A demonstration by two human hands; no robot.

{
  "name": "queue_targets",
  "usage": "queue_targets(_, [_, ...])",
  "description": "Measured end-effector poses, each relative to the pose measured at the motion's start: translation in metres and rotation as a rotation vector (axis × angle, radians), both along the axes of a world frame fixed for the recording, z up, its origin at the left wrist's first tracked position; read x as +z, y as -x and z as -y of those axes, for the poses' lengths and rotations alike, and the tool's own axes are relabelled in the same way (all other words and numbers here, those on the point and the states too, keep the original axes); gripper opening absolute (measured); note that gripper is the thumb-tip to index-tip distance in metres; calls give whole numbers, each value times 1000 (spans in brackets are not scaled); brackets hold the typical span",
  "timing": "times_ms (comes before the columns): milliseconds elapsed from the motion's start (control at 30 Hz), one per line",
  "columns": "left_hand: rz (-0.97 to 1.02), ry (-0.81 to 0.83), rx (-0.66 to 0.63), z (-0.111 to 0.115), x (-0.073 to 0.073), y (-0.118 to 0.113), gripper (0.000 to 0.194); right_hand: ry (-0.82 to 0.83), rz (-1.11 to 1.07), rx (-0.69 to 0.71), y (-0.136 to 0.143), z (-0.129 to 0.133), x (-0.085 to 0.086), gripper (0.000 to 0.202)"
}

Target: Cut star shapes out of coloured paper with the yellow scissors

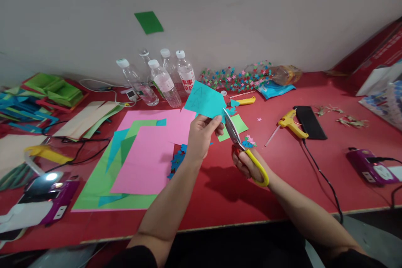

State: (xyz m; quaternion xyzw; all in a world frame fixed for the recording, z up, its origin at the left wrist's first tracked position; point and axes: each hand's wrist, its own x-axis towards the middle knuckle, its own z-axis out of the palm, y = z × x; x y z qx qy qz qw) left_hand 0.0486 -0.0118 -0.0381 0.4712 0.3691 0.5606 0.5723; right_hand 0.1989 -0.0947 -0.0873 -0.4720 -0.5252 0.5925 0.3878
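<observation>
My left hand (204, 132) pinches a piece of blue paper (205, 98) by its lower edge, above the red table. Faint pencil lines show on the paper's left part. My right hand (246, 165) grips a pair of scissors (257, 167) with yellow handles. The blades point up and left, and meet the paper's right edge; whether they are apart is hard to make out. Beneath the hands lie a green paper square (240, 125), small blue and pink star cut-outs (249, 141), and a pile of blue cut-outs (177, 161) left of my left wrist.
Pink sheets (144, 163) and green sheets (91, 192) lie to the left. Several plastic bottles (166, 86) stand by the wall, near a star-filled bottle (235, 78). A yellow glue gun (292, 123) with a trailing cord and a purple power strip (373, 167) are on the right.
</observation>
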Motion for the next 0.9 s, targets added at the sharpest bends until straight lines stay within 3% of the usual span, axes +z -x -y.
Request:
queue_targets(300, [26,10,4,1,-7,-4,20,63,-51,-51,5,5,-4,50])
queue_targets(567, [14,11,28,3,-5,-8,19,39,-15,-65,6,5,-3,54])
queue_targets(900, [-52,9,20,1,-5,-2,22,60,100,-100,1,2,-10,42])
